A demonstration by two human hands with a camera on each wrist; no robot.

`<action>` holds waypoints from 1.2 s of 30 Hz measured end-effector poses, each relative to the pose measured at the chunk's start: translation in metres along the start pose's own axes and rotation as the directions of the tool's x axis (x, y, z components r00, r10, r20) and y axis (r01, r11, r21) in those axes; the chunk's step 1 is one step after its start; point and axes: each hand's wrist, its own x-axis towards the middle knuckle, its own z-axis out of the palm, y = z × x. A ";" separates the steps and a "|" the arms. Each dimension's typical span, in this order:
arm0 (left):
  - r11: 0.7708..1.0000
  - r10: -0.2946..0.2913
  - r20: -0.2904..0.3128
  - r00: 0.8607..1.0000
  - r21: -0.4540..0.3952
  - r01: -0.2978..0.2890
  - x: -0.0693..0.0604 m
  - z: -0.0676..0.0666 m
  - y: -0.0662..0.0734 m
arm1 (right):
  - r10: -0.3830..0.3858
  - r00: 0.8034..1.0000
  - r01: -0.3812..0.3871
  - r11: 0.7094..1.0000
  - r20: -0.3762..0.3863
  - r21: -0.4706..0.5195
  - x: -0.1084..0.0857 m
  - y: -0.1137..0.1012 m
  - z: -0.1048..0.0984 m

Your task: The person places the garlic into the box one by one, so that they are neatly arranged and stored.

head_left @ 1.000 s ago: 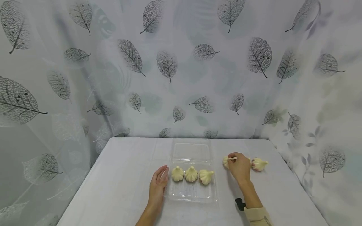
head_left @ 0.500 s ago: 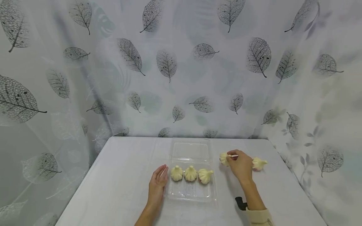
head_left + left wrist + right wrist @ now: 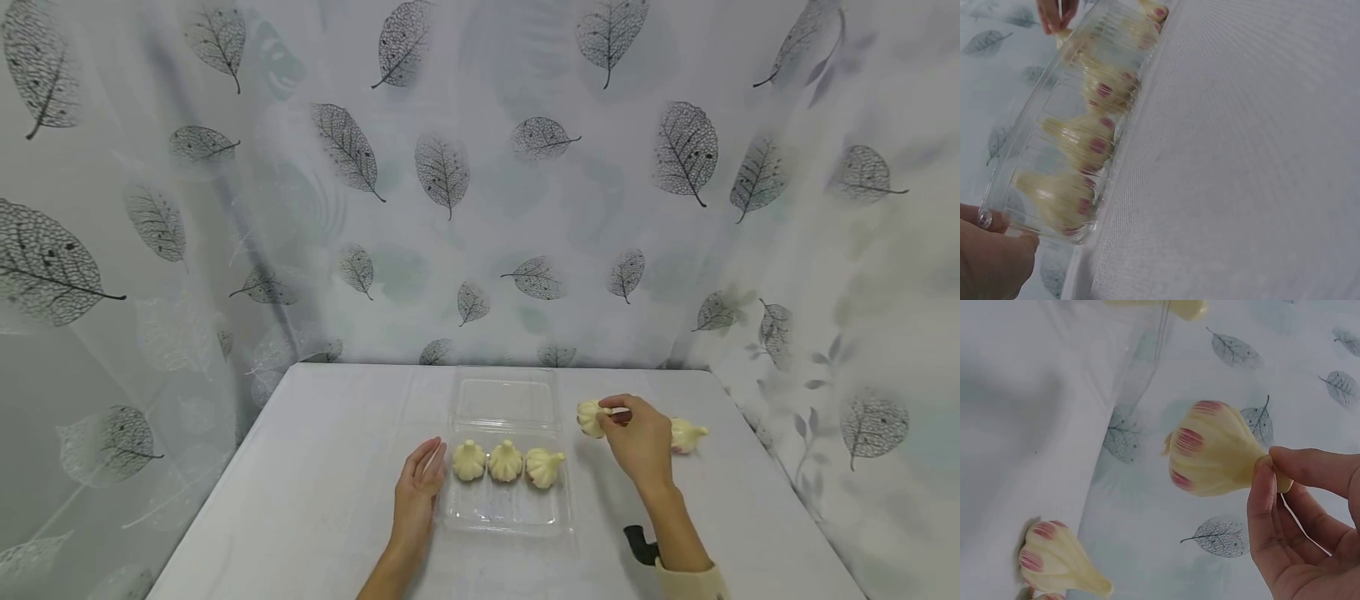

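In the head view my right hand [image 3: 641, 442] pinches a garlic bulb [image 3: 590, 418] by its stem, above the table right of the clear plastic clamshell box [image 3: 502, 527]. The right wrist view shows the held bulb's [image 3: 1210, 450] rounded, pink-marked base pointing away from the fingertips. Three garlic bulbs sit in a row inside the box: left [image 3: 468, 461], middle [image 3: 506, 461] and right [image 3: 543, 467]. My left hand [image 3: 417, 492] lies against the box's left side, its fingers extended and touching the wall.
One more garlic bulb [image 3: 687, 435] lies on the white table [image 3: 315, 483], right of my right hand; in the right wrist view another is partly cut off at the bottom edge. The box's open lid [image 3: 506, 402] lies toward the leaf-patterned curtain [image 3: 480, 183].
My right hand has lifted the pinched garlic bulb and carried it slightly left, toward the box. My left hand and the bulbs in the box have stayed put.
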 end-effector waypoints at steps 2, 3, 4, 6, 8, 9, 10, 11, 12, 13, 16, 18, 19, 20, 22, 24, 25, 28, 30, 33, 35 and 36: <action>1.000 -0.004 0.000 1.000 0.007 0.004 0.000 0.000 0.000 | 0.001 1.000 -0.001 1.000 0.003 0.003 -0.001 -0.003 -0.003; 1.000 -0.005 0.000 1.000 0.009 0.005 0.000 0.000 0.000 | 0.001 1.000 -0.002 1.000 0.006 0.003 -0.001 -0.005 -0.004; 1.000 -0.004 0.000 1.000 0.010 0.004 0.000 0.000 0.000 | 0.003 1.000 -0.003 1.000 0.010 0.005 -0.002 -0.006 -0.005; 1.000 -0.002 -0.002 1.000 0.007 0.002 0.001 -0.001 -0.001 | 0.007 1.000 -0.007 1.000 0.018 0.010 -0.002 -0.009 -0.007; 1.000 0.003 0.000 1.000 0.005 -0.003 0.001 -0.001 -0.001 | 0.007 1.000 -0.007 1.000 0.022 0.012 -0.003 -0.011 -0.009; 1.000 0.004 -0.001 1.000 0.004 -0.004 0.001 -0.001 -0.001 | 0.004 1.000 -0.004 1.000 0.021 0.012 -0.004 -0.013 -0.009; 1.000 0.005 0.000 1.000 0.002 -0.005 0.001 -0.001 0.000 | 0.002 1.000 -0.002 1.000 0.020 0.012 -0.004 -0.014 -0.010; 1.000 0.006 0.001 1.000 0.003 -0.006 0.001 -0.001 0.000 | -0.002 1.000 0.001 1.000 0.021 0.014 -0.005 -0.016 -0.010; 1.000 0.008 0.002 1.000 0.005 -0.008 0.000 -0.001 0.000 | -0.010 1.000 0.010 1.000 0.022 0.014 -0.005 -0.017 -0.011; 1.000 0.009 0.004 1.000 0.007 -0.009 0.000 -0.001 0.000 | -0.022 0.999 0.021 1.000 0.025 0.014 -0.006 -0.019 -0.011; 1.000 0.011 0.005 1.000 0.014 -0.012 0.000 -0.001 -0.001 | -0.051 0.998 0.050 0.999 0.035 0.018 -0.008 -0.024 -0.011; 1.000 0.013 0.007 1.000 0.020 -0.013 0.000 -0.001 -0.001 | -0.071 0.997 0.070 0.997 0.042 0.020 -0.010 -0.026 -0.010; 1.000 0.014 0.008 1.000 0.021 -0.014 0.000 -0.001 -0.001 | -0.082 0.996 0.081 0.996 0.043 0.021 -0.012 -0.028 -0.010; 1.000 0.013 0.008 1.000 0.021 -0.013 0.000 -0.001 -0.001 | -0.089 0.995 0.088 0.996 0.047 0.023 -0.013 -0.029 -0.010; 1.000 0.011 0.006 1.000 0.020 -0.011 0.000 -0.001 -0.001 | -0.107 0.993 0.106 0.994 0.055 0.026 -0.016 -0.031 -0.010; 1.000 0.011 0.007 1.000 0.021 -0.012 0.001 -0.001 -0.001 | -0.128 0.990 0.126 0.992 0.065 0.032 -0.018 -0.034 -0.010; 1.000 0.011 0.006 1.000 0.020 -0.011 0.001 -0.002 -0.001 | -0.135 0.988 0.133 0.990 0.070 0.036 -0.019 -0.036 -0.009; 1.000 0.014 0.007 1.000 0.021 -0.014 0.001 -0.002 -0.002 | -0.145 0.985 0.142 0.989 0.088 0.042 -0.022 -0.039 -0.009; 1.000 0.015 0.008 1.000 0.021 -0.015 0.001 -0.002 -0.003 | -0.144 0.985 0.140 0.989 0.100 0.039 -0.024 -0.041 -0.010; 1.000 0.020 0.008 1.000 0.022 -0.020 0.001 -0.002 -0.003 | -0.135 0.984 0.132 0.991 0.119 0.034 -0.027 -0.044 -0.010; 1.000 0.021 0.008 1.000 0.020 -0.022 0.001 -0.002 -0.003 | -0.135 0.983 0.131 0.991 0.125 0.041 -0.028 -0.045 -0.010; 1.000 0.019 0.008 1.000 0.019 -0.020 0.001 -0.002 -0.003 | -0.137 0.982 0.132 0.990 0.129 0.045 -0.028 -0.045 -0.011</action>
